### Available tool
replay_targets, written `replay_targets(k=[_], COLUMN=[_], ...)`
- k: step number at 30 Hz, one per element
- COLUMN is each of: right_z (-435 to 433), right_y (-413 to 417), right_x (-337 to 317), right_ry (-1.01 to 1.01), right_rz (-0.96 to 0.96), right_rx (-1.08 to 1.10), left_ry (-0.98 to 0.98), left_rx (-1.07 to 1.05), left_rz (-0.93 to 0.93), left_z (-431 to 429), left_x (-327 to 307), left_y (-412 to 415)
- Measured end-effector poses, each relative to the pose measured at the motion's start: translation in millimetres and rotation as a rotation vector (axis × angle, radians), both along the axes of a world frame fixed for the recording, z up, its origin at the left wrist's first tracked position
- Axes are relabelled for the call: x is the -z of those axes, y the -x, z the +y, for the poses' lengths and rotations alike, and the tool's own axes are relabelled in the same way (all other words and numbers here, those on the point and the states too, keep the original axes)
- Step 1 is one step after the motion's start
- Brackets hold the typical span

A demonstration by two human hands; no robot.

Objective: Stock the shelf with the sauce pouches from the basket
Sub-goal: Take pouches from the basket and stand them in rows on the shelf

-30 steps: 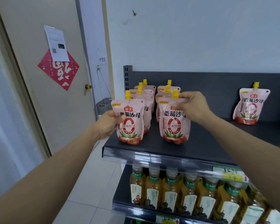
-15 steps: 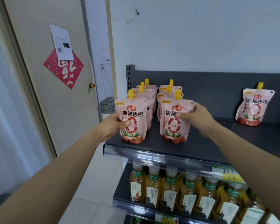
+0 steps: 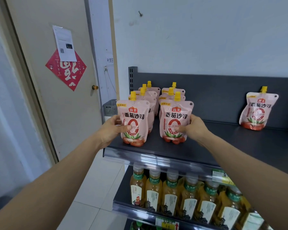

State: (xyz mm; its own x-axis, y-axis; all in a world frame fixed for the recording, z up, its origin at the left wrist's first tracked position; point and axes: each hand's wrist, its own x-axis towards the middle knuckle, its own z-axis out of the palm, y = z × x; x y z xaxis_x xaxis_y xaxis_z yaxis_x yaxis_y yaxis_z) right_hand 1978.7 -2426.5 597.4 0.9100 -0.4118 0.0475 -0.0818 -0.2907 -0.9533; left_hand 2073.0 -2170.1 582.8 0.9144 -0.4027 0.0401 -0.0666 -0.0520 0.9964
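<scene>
Nearest, on the lower shelf, a row of amber tea bottles (image 3: 171, 195) stands behind a clear price rail. Above it, on the dark top shelf (image 3: 181, 151), the left hand (image 3: 111, 130) grips the front-left tomato sauce pouch (image 3: 133, 123), thumb across its face and the other fingers hidden behind its left edge. The right hand (image 3: 195, 128) holds the front-right tomato sauce pouch (image 3: 175, 122) the same way, thumb pressed on the front, fingers wrapped round the right edge. Both pouches stand upright near the shelf's front edge, apart from each other. Behind each, more pouches (image 3: 150, 95) queue in two rows towards the back panel. Far right, a lone pouch (image 3: 256, 110) leans against the back panel. A grey basket (image 3: 110, 107) sits beyond the shelf's left end, its contents not visible
</scene>
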Motion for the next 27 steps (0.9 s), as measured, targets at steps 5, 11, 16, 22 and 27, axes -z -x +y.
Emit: replay_targets(k=[5, 11, 16, 22, 27], right_z=[-1, 0, 0, 0, -3], right_y=[-15, -27, -33, -31, -23], right_x=[4, 0, 1, 4, 5], right_ry=[0.028, 0.096, 0.113, 0.122, 0.131], right_rz=[0.002, 0.028, 0.029, 0.017, 0.0], right_rx=[0.053, 0.096, 0.124, 0.131, 0.131], left_ry=[0.006, 0.004, -0.066, -0.11, -0.109], left_rx=[-0.168, -0.305, -0.436, -0.428, -0.546], left_rz=[-0.139, -0.346, -0.483, -0.444, -0.546], left_z=[3, 4, 4, 4, -2], left_x=[-12, -36, -48, -46, -50], left_y=[10, 31, 39, 43, 51])
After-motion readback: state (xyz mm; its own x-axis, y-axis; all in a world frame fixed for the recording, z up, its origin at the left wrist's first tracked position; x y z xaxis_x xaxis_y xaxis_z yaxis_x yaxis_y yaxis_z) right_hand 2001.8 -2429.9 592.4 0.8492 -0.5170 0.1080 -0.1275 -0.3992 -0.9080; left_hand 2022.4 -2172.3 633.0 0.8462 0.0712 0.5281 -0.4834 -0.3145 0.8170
